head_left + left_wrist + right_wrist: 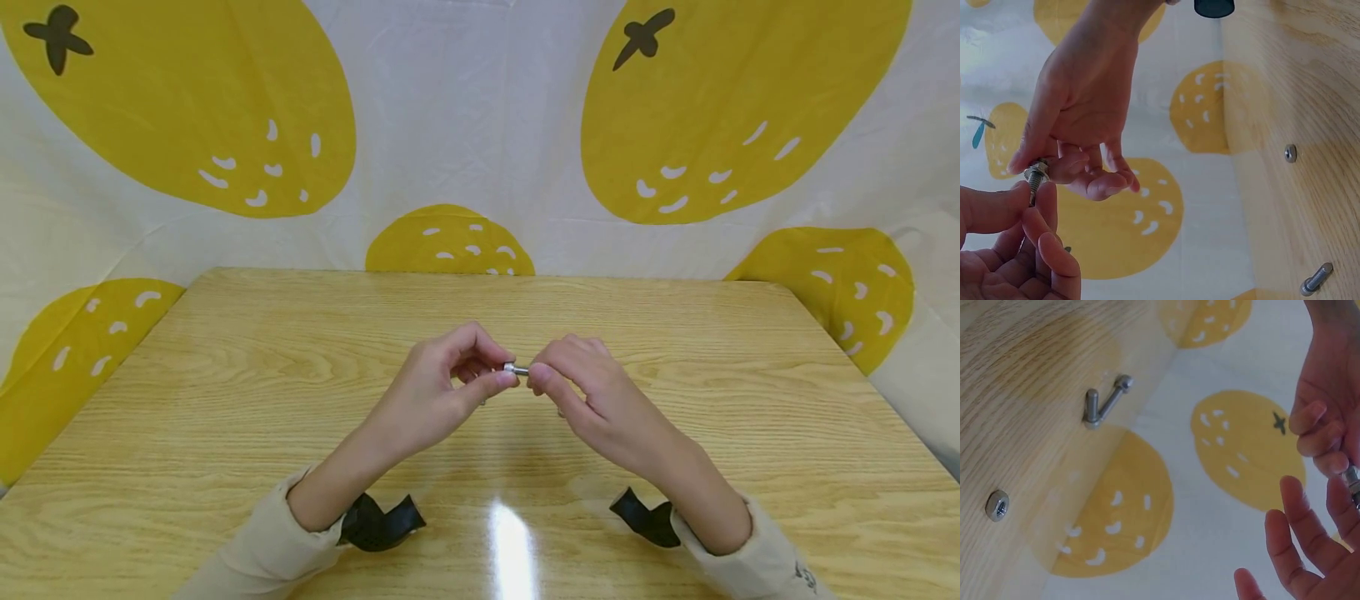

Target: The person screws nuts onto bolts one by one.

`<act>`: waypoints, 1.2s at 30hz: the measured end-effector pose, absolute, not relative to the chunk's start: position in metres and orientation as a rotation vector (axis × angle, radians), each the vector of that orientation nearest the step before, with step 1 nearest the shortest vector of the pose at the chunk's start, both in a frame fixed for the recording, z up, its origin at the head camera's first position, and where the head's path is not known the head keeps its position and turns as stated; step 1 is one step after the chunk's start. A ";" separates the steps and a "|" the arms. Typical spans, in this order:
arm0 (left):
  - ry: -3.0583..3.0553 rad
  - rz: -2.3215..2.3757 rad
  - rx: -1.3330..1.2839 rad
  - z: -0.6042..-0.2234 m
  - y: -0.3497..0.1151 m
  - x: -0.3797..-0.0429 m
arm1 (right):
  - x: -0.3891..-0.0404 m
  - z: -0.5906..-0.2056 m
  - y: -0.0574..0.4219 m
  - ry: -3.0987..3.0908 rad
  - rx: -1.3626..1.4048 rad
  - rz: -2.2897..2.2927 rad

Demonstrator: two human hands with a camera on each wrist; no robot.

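While the left hand point(435, 387) at nine o'clock from the bolt point(521, 370) pinches its fat end point(1037, 169) and the right hand point(607, 400) at three pinches its thin end point(1034, 184), keep it straight between them and twist slowly, since tilting could jam it.

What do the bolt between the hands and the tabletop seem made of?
The bolt looks like shiny metal, perhaps steel: silvery, with glints on its thread.
The tabletop looks like glossy wood or wood-look laminate: yellowish grain, a bright reflection.
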State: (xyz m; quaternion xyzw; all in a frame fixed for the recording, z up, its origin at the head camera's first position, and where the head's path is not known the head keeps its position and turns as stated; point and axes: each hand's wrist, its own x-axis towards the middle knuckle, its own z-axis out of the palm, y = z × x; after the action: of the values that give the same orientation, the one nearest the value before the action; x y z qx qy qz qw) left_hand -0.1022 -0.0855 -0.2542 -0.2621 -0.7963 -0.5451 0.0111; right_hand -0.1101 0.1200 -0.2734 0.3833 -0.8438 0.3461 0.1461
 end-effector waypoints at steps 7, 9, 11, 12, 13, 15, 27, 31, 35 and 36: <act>-2.496 -1.691 -0.808 -0.256 -0.085 -0.103 | -0.107 -0.269 0.122 -2.480 1.001 1.038; -2.496 -1.695 -0.798 -0.257 -0.085 -0.103 | -0.107 -0.269 0.123 -2.440 1.006 1.047; -2.495 -1.696 -0.794 -0.257 -0.085 -0.103 | -0.108 -0.269 0.123 -2.373 1.048 1.037; -2.496 -1.694 -0.793 -0.257 -0.085 -0.103 | -0.108 -0.269 0.123 -2.339 1.074 1.028; -2.496 -1.691 -0.793 -0.257 -0.085 -0.103 | -0.109 -0.269 0.123 -2.307 1.100 1.017; -2.500 -1.691 -0.788 -0.257 -0.085 -0.103 | -0.110 -0.269 0.122 -2.265 1.138 1.004; -2.484 -1.672 -0.820 -0.257 -0.085 -0.102 | -0.109 -0.272 0.120 -2.314 1.096 1.008; -2.474 -1.668 -0.838 -0.257 -0.084 -0.102 | -0.111 -0.273 0.118 -2.286 1.091 0.980; -2.483 -1.671 -0.822 -0.257 -0.083 -0.102 | -0.111 -0.272 0.120 -2.311 1.056 0.984; -2.490 -1.674 -0.811 -0.257 -0.084 -0.102 | -0.111 -0.271 0.121 -2.324 1.047 0.993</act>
State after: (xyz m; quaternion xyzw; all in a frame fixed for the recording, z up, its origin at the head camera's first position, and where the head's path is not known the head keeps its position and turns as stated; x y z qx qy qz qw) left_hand -0.1016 -0.0835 -0.2565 -0.2609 -0.8010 -0.5385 0.0170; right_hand -0.1107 0.1206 -0.2711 0.3749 -0.8320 0.3557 0.2018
